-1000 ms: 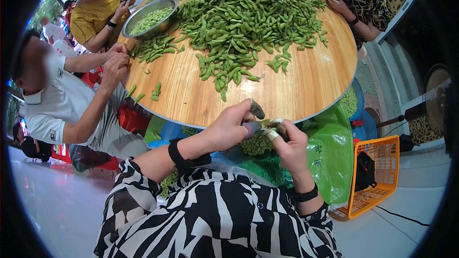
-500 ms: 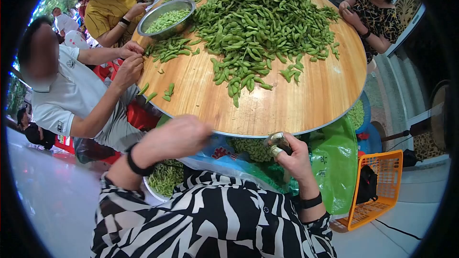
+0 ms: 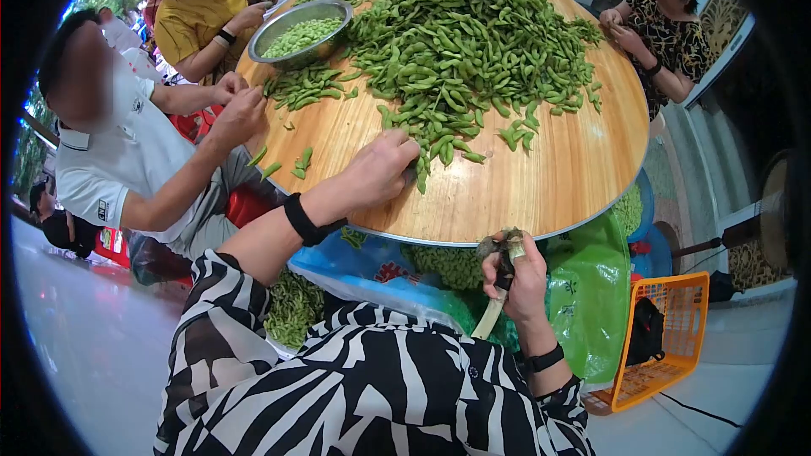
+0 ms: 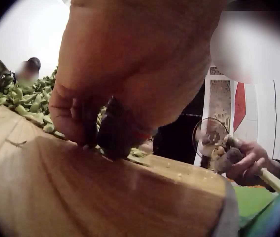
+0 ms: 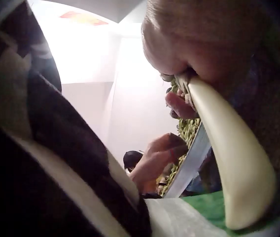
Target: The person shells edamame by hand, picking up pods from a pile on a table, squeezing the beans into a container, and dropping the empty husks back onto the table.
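My left hand (image 3: pixel 378 171) reaches over the table to the near tip of a heap of soybean pods (image 3: pixel 473 42). In the left wrist view its bent fingers, with dark covers on the tips, come down at the wood beside the pods (image 4: pixel 31 101); I cannot tell whether they pinch one. My right hand (image 3: pixel 525 274), in front of the table edge, grips a tool with a smooth, cream-coloured handle (image 5: pixel 236 158) that sticks out below the palm. The tool's other end is hidden by the fingers. Wraps (image 3: pixel 507 243) cover the thumb and fingertips of this hand.
On the round wooden table (image 3: pixel 541 177), a metal bowl (image 3: pixel 338 13) holds shelled beans. Several people sit around it. Below the near edge are a blue bag (image 3: pixel 372 274), green sheeting (image 3: pixel 591 295) and more pods (image 3: pixel 294 312). An orange basket (image 3: pixel 676 312) stands at right.
My left hand has left the right hand, swung out left of it, then reached forward to the pods. The right hand has stayed before the table edge, and the pale handle now shows below it.
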Available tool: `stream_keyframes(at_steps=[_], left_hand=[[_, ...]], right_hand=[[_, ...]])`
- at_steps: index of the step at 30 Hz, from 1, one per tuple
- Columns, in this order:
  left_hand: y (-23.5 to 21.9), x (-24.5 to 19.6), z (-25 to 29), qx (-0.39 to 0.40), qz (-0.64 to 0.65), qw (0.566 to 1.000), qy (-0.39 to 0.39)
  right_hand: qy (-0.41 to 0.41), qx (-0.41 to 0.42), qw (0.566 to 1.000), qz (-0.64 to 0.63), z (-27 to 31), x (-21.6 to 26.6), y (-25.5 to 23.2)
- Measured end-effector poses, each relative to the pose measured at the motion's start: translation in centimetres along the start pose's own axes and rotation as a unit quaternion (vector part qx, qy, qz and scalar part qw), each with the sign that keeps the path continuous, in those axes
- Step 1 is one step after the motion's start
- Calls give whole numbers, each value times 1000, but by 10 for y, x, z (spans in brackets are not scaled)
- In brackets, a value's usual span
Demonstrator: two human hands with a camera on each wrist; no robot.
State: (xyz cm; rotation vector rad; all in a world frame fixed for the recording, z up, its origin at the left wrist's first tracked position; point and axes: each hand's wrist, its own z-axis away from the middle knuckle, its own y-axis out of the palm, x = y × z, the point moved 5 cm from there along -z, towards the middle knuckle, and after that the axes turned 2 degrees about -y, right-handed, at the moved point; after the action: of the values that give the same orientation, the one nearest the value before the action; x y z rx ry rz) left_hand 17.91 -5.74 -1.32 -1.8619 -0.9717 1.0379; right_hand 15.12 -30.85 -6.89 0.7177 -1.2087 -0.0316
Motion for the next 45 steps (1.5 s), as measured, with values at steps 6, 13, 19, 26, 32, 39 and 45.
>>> stream_keyframes(at_steps=[6, 13, 19, 26, 32, 39, 45], left_hand=[[9, -12, 10, 46, 14, 999, -22], [7, -49, 8, 64, 512, 824, -234], [24, -87, 3, 64, 635, 735, -230], [27, -92, 0, 34, 623, 745, -235], [25, -93, 1, -8, 589, 783, -197], [30, -89, 1, -35, 610, 761, -217], [34, -82, -3, -17, 724, 641, -253]], right_hand=[[11, 58, 997, 43, 6, -1, 14], [2, 71, 994, 84, 1, 23, 27], [2, 87, 994, 73, 6, 25, 30], [-30, 76, 995, 63, 9, 30, 30], [-22, 40, 993, 113, 10, 36, 32], [-26, 24, 990, 139, 5, 39, 35], [-20, 33, 992, 121, 5, 49, 42]])
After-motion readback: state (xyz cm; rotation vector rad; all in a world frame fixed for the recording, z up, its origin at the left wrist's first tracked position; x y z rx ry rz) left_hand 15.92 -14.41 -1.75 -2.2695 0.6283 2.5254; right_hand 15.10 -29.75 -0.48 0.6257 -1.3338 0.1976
